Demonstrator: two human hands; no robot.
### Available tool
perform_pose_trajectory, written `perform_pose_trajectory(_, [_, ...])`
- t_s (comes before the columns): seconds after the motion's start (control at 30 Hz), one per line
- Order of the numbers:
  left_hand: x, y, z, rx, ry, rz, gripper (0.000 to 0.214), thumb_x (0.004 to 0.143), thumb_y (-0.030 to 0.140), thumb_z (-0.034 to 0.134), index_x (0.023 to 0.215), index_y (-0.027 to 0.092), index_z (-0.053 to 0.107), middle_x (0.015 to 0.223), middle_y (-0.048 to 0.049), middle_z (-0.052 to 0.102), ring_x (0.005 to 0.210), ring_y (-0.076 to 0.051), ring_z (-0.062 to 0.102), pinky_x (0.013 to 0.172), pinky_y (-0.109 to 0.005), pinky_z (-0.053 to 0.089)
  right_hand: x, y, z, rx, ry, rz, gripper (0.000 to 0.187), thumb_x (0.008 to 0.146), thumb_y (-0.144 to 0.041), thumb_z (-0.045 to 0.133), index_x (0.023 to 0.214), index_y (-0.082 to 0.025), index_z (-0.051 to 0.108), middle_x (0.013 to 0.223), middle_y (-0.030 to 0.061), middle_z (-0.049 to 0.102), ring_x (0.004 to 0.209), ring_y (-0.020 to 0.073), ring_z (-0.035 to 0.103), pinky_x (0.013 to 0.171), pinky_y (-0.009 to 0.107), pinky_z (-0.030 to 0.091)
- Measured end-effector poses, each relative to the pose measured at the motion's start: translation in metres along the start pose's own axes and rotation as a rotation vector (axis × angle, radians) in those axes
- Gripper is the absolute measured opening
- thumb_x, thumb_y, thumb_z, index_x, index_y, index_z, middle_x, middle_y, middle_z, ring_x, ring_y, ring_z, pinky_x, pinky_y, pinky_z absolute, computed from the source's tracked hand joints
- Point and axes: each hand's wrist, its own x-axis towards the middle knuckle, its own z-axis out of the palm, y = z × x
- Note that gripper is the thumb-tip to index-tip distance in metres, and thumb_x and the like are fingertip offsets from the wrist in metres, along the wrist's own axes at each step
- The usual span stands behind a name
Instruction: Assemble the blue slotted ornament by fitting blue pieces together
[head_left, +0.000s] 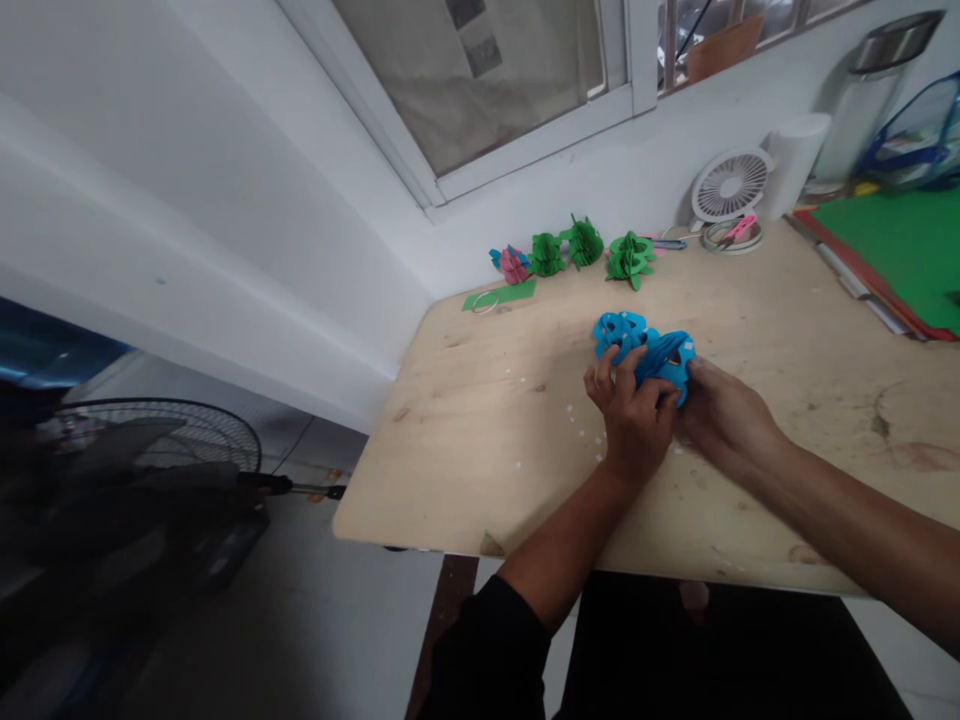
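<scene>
A blue folded-paper ornament [658, 352] with cut-out loops and small white spots is held between both hands just over the wooden table [450, 420]. My left hand [634, 410] grips its near side, fingers bent against the paper. From the right, my right hand [724, 410] pinches the ornament's right end, and some of its fingers are hidden behind the paper. Small white paper bits [585, 433] lie on the wood beside my left hand.
Green paper ornaments [583, 243] and a pink-and-blue one [514, 264] line the wall. A green strip [499, 296] lies at back left. A small white fan [731, 187] and green sheets [892, 240] are at right. A floor fan [157, 440] stands left of the table.
</scene>
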Motion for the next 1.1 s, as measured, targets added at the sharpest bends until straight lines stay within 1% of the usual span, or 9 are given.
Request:
perform_pose_trajectory(0.2, [0.0001,-0.0005,-0.0010,-0.045,-0.013,-0.016,0.016,0.088,0.033,0.068,0.078,0.021,0.071,0.134,-0.0082,0.060,0.137,-0.032,0.041,0.111,-0.054,0.032,-0.0021,-0.0010,0.0030,0.021,0.029,0.010,0.007,0.084,-0.025,0.060,0.086,-0.026,0.067,0.102,0.0044,0.072,0.108,0.0233,0.064,0.082,0.034,0.059])
perform_pose_trajectory(0.33, [0.0001,-0.0005,-0.0010,-0.038,-0.015,-0.030,0.015,0.088,0.035,0.069,0.081,0.021,0.072,0.133,-0.0082,0.061,0.136,-0.031,0.042,0.111,-0.054,0.033,-0.0016,-0.0005,0.0011,0.008,0.020,0.007,0.007,0.082,-0.028,0.065,0.088,-0.025,0.067,0.102,0.0040,0.072,0.105,0.0221,0.065,0.079,0.032,0.059])
perform_pose_trajectory(0.43, [0.0001,-0.0009,-0.0007,-0.050,-0.012,-0.020,0.015,0.088,0.035,0.069,0.081,0.022,0.072,0.133,-0.0079,0.061,0.137,-0.032,0.041,0.111,-0.054,0.033,-0.0004,0.0003,-0.0020,-0.005,0.016,0.010,0.010,0.081,-0.030,0.068,0.090,-0.025,0.067,0.097,0.0042,0.072,0.100,0.0226,0.066,0.075,0.032,0.059])
perform_pose_trajectory(0.53, [0.0000,-0.0011,-0.0004,-0.062,-0.012,-0.018,0.013,0.087,0.032,0.070,0.079,0.022,0.071,0.133,-0.0075,0.061,0.136,-0.033,0.041,0.110,-0.055,0.034,0.0001,0.0006,-0.0031,-0.015,0.027,0.011,0.008,0.084,-0.027,0.065,0.091,-0.025,0.069,0.094,0.0039,0.072,0.097,0.0216,0.066,0.071,0.030,0.058])
perform_pose_trajectory(0.63, [0.0004,-0.0007,-0.0008,-0.072,-0.009,-0.017,0.013,0.088,0.031,0.069,0.079,0.022,0.071,0.132,-0.0070,0.061,0.136,-0.032,0.041,0.110,-0.056,0.035,-0.0006,0.0001,-0.0012,-0.001,0.045,0.026,0.013,0.088,-0.024,0.057,0.090,-0.025,0.071,0.096,0.0040,0.072,0.096,0.0198,0.066,0.071,0.028,0.057])
perform_pose_trajectory(0.77, [0.0021,-0.0014,-0.0026,-0.081,-0.050,-0.036,0.014,0.087,0.031,0.070,0.078,0.021,0.071,0.134,-0.0068,0.060,0.137,-0.032,0.041,0.110,-0.055,0.036,-0.0020,-0.0004,0.0022,0.012,0.051,0.032,0.015,0.088,-0.022,0.056,0.086,-0.025,0.070,0.092,0.0032,0.072,0.094,0.0190,0.065,0.075,0.027,0.058])
perform_pose_trajectory(0.93, [0.0043,-0.0048,-0.0050,-0.103,-0.121,-0.064,0.012,0.085,0.030,0.072,0.078,0.020,0.071,0.135,-0.0077,0.058,0.138,-0.033,0.039,0.113,-0.054,0.036,-0.0025,0.0009,0.0028,-0.020,0.041,0.027,0.016,0.088,-0.022,0.056,0.083,-0.024,0.071,0.087,0.0036,0.072,0.088,0.0196,0.066,0.073,0.029,0.059])
perform_pose_trajectory(1.0, [0.0046,-0.0055,-0.0053,-0.123,-0.119,-0.047,0.012,0.086,0.029,0.071,0.079,0.019,0.070,0.135,-0.0083,0.057,0.138,-0.032,0.039,0.114,-0.053,0.035,-0.0022,0.0008,0.0019,-0.025,0.045,0.020,0.015,0.087,-0.022,0.057,0.083,-0.024,0.070,0.087,0.0035,0.072,0.086,0.0197,0.066,0.071,0.029,0.059])
perform_pose_trajectory(1.1, [0.0044,-0.0050,-0.0063,-0.166,-0.081,0.002,0.010,0.086,0.027,0.069,0.080,0.019,0.069,0.135,-0.0091,0.055,0.137,-0.032,0.039,0.114,-0.054,0.034,-0.0008,-0.0012,-0.0005,-0.017,0.046,0.018,0.012,0.087,-0.022,0.058,0.088,-0.024,0.070,0.087,0.0035,0.071,0.088,0.0203,0.067,0.068,0.029,0.058])
